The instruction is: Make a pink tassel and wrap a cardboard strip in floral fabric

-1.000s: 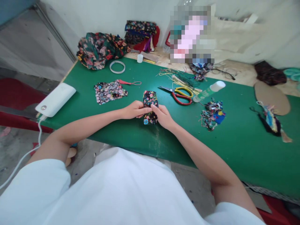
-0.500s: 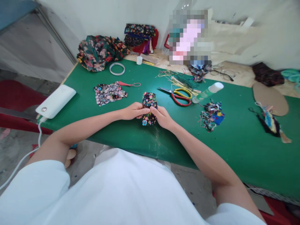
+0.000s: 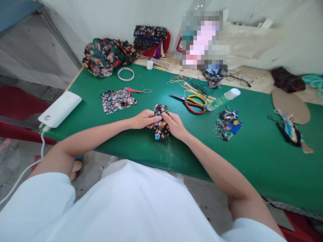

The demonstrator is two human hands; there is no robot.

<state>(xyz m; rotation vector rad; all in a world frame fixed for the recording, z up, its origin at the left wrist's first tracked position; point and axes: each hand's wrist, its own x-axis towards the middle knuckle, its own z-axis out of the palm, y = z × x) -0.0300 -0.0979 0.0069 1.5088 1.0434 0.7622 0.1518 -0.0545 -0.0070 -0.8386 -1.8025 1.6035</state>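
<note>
A black floral fabric piece (image 3: 162,129), narrow and upright, is held between my two hands above the near part of the green table. My left hand (image 3: 144,119) grips its left edge, thumb lying across the front. On the right edge my right hand (image 3: 175,124) is closed the same way, its thumb tip close to the left thumb. The fingers behind the cloth are mostly hidden. Beyond my right hand lie scissors (image 3: 191,103) with one yellow and one red handle. A flat floral cloth (image 3: 117,101) with a red tassel cord (image 3: 137,90) rests beyond my left hand.
The green table (image 3: 136,148) carries a glue stick (image 3: 224,99), fabric scraps (image 3: 227,124), cut threads (image 3: 194,89), a tape ring (image 3: 126,74) and a white power bank (image 3: 60,109) with a cable. Bundled floral cloth (image 3: 106,57) sits at the back left. A tassel (image 3: 290,129) lies far right.
The floral fabric piece has shifted slightly down toward me between my hands, so less of it shows above my thumbs. Both hands have stayed nearly in place, still gripping it.
</note>
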